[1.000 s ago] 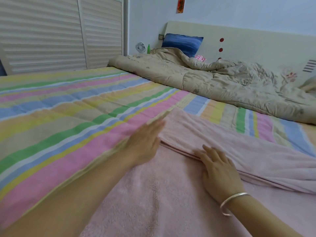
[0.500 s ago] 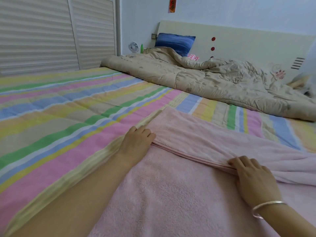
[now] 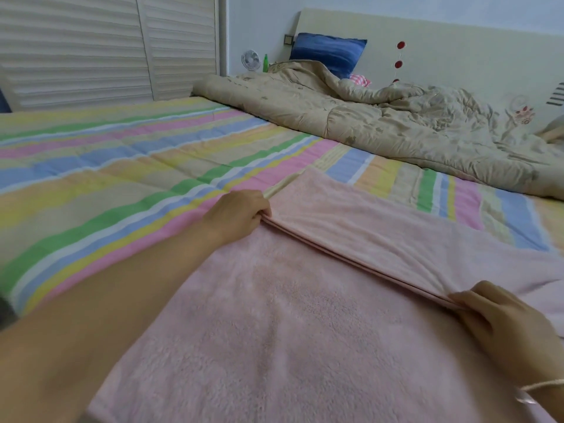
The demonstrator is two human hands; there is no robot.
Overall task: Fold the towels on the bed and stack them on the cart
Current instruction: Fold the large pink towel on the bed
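Striped bed (image 3: 122, 166) across left and middle of frame. Pink towel (image 3: 290, 331) spread on it, filling lower centre and lower right, with the far part doubled over and a layered fold edge on a diagonal from centre to lower right. Rumpled beige quilt (image 3: 396, 132) bunched along upper right, apart from towel. White slatted doors (image 3: 76, 47) at upper left. Pale headboard (image 3: 457, 47) along top right, with blue pillow (image 3: 329, 54) against it, behind the quilt. Left hand (image 3: 238, 215) at centre, fingers curled, gripping the left end of the fold edge. Right hand (image 3: 503, 328) at lower right, fingers curled down, pinching the same edge at its other end. Both low on the towel, well apart. Small white fan (image 3: 251, 60) and green bottle (image 3: 265, 63) side by side at top centre, left of pillow. Thin bracelet (image 3: 540, 387) on right wrist, lower right corner.
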